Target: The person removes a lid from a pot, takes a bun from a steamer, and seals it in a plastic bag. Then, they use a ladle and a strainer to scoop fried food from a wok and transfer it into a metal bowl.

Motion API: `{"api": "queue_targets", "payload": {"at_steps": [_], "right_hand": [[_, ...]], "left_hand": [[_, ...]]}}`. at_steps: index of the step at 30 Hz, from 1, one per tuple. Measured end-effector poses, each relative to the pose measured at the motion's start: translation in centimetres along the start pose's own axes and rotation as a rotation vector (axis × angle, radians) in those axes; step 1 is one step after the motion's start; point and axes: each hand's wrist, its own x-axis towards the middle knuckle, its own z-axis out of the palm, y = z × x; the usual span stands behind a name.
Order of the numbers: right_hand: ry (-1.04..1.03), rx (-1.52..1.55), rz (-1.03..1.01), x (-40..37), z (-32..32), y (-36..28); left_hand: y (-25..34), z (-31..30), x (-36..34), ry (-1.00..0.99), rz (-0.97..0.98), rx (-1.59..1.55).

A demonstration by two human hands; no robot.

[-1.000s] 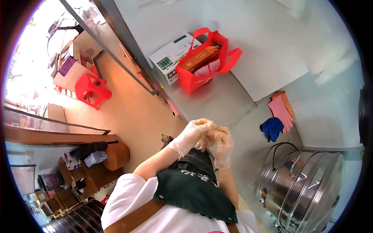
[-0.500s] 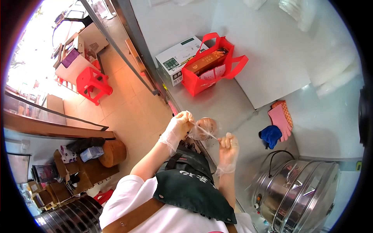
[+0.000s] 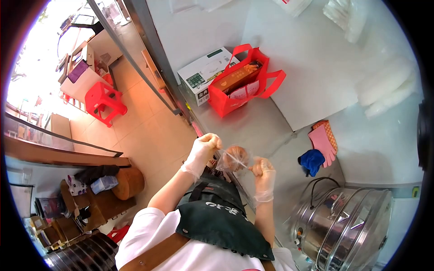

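Both my hands wear clear plastic gloves and pinch opposite ends of a clear plastic bag. My left hand is closed on the end at the left. My right hand grips the other end, lower and to the right. Between them the plastic is drawn into a thin, taut strand. A round, brown item shows through the bag just behind the strand; its exact kind I cannot make out. It is by the near edge of the metal counter.
Further along the counter are a red tote bag and a white carton. Pink gloves and a blue cloth item lie right. A large steel drum stands lower right. A red stool stands on the floor.
Both hands still grip the bag's ends. The bag and hands have dropped slightly in the view, and the surroundings have shifted a little left as the camera moved.
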Motion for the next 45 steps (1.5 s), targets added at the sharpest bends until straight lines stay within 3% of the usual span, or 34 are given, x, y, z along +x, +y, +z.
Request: {"api": "queue_targets", "payload": {"at_steps": [3,5,6,7,9,10,12,13,14,15,16,17,18,22,25,26,29,34,36,38,42,44,45], "right_hand": [[-0.103,-0.361,0.091,0.2,2.6,-3.3],[-0.155,-0.499,0.102,0.7,4.9,-4.8],[-0.156,-0.514,0.052,1.2,6.0,-5.0],[-0.158,-0.53,0.002,1.8,6.7,-5.2],[-0.125,-0.73,0.082,4.1,5.5,-4.3],[-0.107,-0.828,0.126,5.4,4.6,-3.4],[-0.059,-0.726,0.043,7.9,3.8,-1.9],[-0.034,-0.674,0.0,9.5,3.2,-1.0],[-0.019,-0.833,-0.01,11.6,1.7,0.7],[-0.007,-0.99,-0.02,14.2,-0.3,2.5],[0.003,-1.148,-0.031,16.2,-1.4,3.2],[0.025,-1.22,-0.067,17.4,-1.2,2.5],[0.047,-1.291,-0.102,18.5,-0.6,1.4],[0.189,-1.561,-0.181,24.6,-1.0,0.0],[0.279,-1.56,-0.204,27.8,-1.5,0.2],[0.234,-1.355,-0.102,29.0,-2.7,0.8],[0.16,-1.207,-0.277,30.0,-3.1,2.1],[0.32,-1.523,-0.531,22.4,0.0,0.3],[0.396,-1.405,-0.329,17.7,0.3,0.7],[0.401,-1.409,-0.239,12.8,-3.9,4.4],[0.488,-1.34,0.223,2.0,-4.8,7.3],[0.531,-1.234,0.029,-3.3,-6.6,10.9],[0.592,-1.198,0.127,-5.0,-7.0,11.9]], "left_hand": [[5.6,7.1,-2.6,-0.052,-0.116,0.532],[2.7,6.9,-0.5,-0.508,0.499,0.684],[2.5,8.0,-0.1,-0.554,0.571,0.722],[1.8,8.4,0.0,-0.455,0.294,0.701],[2.8,8.2,0.8,-0.359,0.505,0.824],[3.1,7.4,1.2,-0.295,0.531,0.799],[2.5,4.0,2.6,-0.168,0.494,0.674],[3.7,3.0,2.1,-0.071,0.234,0.669],[1.3,-0.6,3.3,-0.017,0.106,0.538],[3.6,-0.9,1.9,0.106,-0.073,0.538],[1.9,-4.4,2.6,0.12,-0.011,0.576],[2.4,-5.6,1.9,0.182,-0.041,0.476],[3.1,-6.7,1.5,0.303,-0.121,0.575],[0.3,-14.6,1.3,0.447,-0.105,0.502],[0.0,-16.2,2.1,0.485,-0.162,0.414],[-0.2,-16.4,2.5,0.474,-0.153,0.389],[-0.3,-16.4,4.3,0.436,-0.177,0.409],[0.1,-15.3,7.7,0.364,-0.215,0.577],[0.6,-14.3,8.7,0.356,-0.255,0.626],[1.1,-12.5,9.5,0.318,-0.334,0.661],[-1.0,-11.6,10.4,0.146,-0.349,0.751],[-1.8,-10.5,10.4,0.019,-0.33,0.852],[-2.0,-9.7,10.6,-0.04,-0.358,0.878]]}}
